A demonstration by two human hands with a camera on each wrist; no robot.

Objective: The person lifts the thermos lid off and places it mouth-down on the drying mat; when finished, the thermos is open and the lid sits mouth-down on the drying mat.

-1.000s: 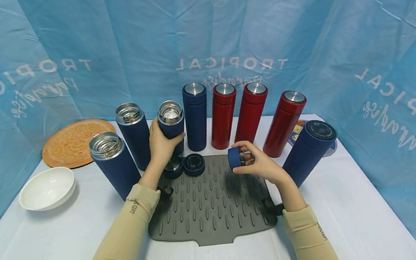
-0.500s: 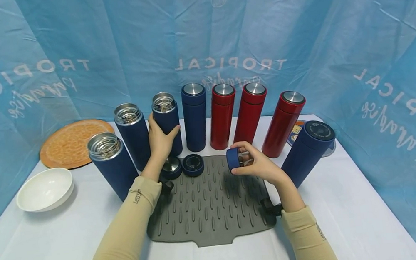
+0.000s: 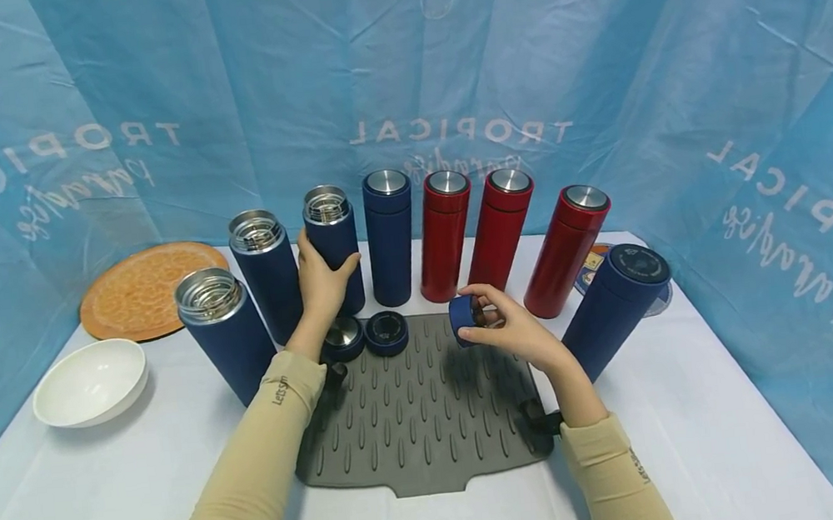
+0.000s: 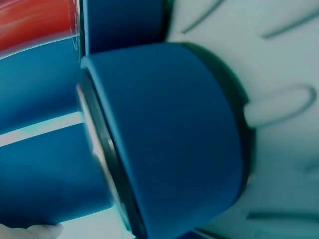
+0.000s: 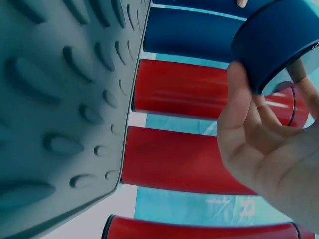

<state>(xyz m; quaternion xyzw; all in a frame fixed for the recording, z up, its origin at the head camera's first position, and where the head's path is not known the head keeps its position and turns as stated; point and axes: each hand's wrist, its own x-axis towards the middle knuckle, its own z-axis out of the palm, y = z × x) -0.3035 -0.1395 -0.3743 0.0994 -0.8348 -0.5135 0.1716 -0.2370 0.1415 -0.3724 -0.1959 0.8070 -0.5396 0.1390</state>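
Blue lid (image 3: 460,323) is nr ctr of the head view, held up over the grey mat (image 3: 423,410) & tipped on its side; right hand (image 3: 517,330) pinches it btwn thumb & fingers. Right wrist view has the same lid upper R. Left hand (image 3: 322,287), L of ctr, grips an open blue bottle (image 3: 331,235), upright, steel mouth up. Two more lids sit close together at the mat's upper L: steel-topped lid (image 3: 345,332), partly behind the left arm, & black-faced lid (image 3: 386,330). Left wrist view is a blurry close-up of blue, details hard to tell.

Farther L, two more open blue bottles (image 3: 267,274). R of the gripped one: capped blue bottle (image 3: 391,250), then three red bottles (image 3: 445,245), steel tops, then a blue bottle w/ dark printed top (image 3: 614,308) at mid R. Far L: white bowl (image 3: 91,383), w/ round orange board (image 3: 148,290) above it. All on a white surface (image 3: 109,507); blue printed curtain (image 3: 397,61) fills the upper frame.
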